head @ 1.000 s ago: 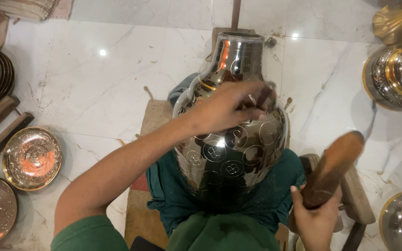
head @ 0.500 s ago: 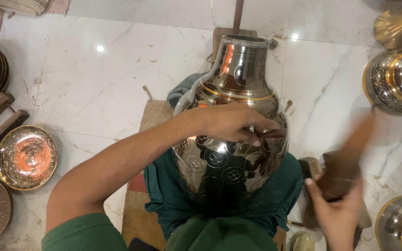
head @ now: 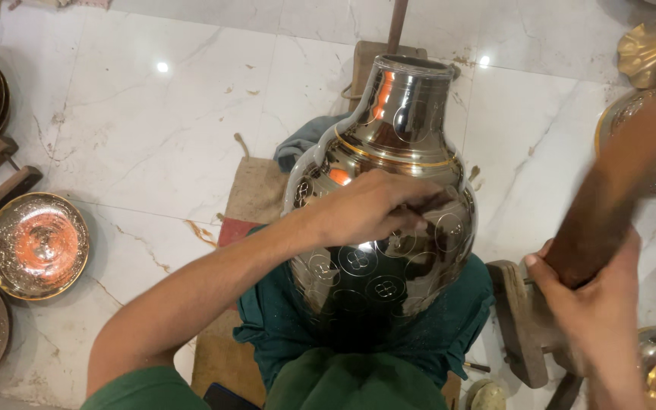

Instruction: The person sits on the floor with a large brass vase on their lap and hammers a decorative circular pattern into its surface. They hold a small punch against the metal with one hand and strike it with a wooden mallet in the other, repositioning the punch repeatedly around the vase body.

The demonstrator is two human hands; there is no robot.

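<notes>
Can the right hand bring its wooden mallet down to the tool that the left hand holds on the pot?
Probably yes. The right hand holds the mallet raised beside the pot, and nothing lies between it and the thin tool in the left hand.

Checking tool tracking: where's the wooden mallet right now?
Head view, right side: the wooden mallet is raised and blurred in the right hand, beside the shiny metal pot.

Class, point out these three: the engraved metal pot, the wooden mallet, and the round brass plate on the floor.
engraved metal pot (head: 404,121), head view, its neck
wooden mallet (head: 609,197), head view, its blurred shaft
round brass plate (head: 37,244), head view, its centre
</notes>
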